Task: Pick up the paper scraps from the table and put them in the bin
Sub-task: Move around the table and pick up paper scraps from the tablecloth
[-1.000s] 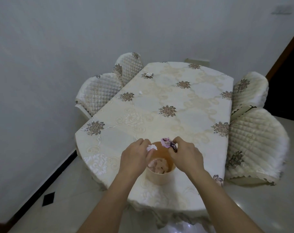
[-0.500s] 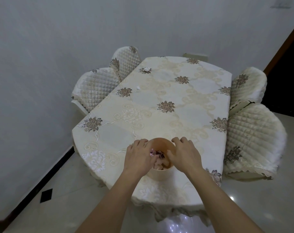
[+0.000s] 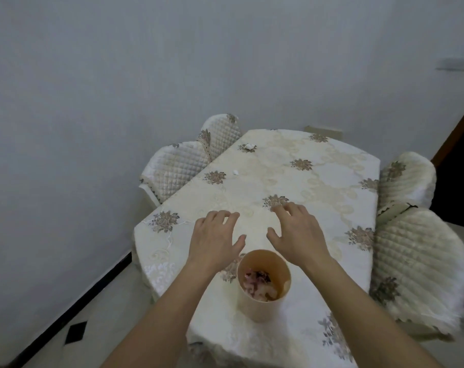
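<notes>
Plain grey wall, long table (image 3: 326,216) under a cream flowery cloth, quilted chairs (image 3: 177,166) down both sides. Near the front edge, a beige round bin (image 3: 257,308), upright, partly filled with crumpled pink and white paper scraps (image 3: 256,282). Just past the bin, left hand (image 3: 215,240) and right hand (image 3: 296,232) over the cloth, palms down, fingers spread and loose, gripping nothing. Further up the left side, near white scrap (image 3: 235,172) and far white scrap (image 3: 250,146) lying on the cloth, well apart from the bin.

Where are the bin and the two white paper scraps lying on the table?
bin (image 3: 260,310), head view, front outer wall.
far scrap (image 3: 250,146), head view, its middle.
near scrap (image 3: 235,172), head view, its middle.
</notes>
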A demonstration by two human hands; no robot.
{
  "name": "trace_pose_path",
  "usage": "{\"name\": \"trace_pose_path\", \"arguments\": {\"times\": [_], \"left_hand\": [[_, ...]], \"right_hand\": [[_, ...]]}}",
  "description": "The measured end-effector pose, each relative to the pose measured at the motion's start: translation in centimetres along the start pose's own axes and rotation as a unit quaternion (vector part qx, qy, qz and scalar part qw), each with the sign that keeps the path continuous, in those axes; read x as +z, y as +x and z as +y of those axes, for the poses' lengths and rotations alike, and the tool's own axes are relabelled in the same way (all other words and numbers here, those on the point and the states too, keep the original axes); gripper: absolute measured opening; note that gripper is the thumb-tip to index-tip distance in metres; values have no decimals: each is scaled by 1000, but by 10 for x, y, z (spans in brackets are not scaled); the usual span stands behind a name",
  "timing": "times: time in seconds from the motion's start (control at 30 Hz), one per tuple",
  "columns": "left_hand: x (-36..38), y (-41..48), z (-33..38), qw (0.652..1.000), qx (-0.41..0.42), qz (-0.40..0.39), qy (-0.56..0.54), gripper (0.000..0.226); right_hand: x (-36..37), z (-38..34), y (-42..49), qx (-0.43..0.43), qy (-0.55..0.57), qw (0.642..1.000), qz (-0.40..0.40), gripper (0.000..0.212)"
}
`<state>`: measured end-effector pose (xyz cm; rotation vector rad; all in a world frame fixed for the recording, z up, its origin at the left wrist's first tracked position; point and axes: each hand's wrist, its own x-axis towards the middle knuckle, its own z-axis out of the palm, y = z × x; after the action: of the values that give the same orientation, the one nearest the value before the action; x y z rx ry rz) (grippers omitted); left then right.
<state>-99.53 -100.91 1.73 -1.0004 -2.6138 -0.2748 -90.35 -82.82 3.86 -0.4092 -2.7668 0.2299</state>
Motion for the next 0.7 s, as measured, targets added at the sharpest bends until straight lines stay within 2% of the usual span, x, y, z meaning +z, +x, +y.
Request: {"name": "trace_pose_path", "arguments": {"times": [0.17,0.37,0.6,0.7], "left_hand": [[-33,-5,-20,998,-45,40,25,51],[-61,-47,-59,989,-133,50,34,49],[-92,-131,-100,958,-264,49,102,44],[-102,-168,-114,941,-318,37,112,50]], "right_hand": [[-11,-25,20,-53,6,999,11,48],[2,-75,24,-145,30,989,3,45],[30,-159,15,-270,85,958,-32,44],[38,-195,6,-311,100,944,-46,43]]}}
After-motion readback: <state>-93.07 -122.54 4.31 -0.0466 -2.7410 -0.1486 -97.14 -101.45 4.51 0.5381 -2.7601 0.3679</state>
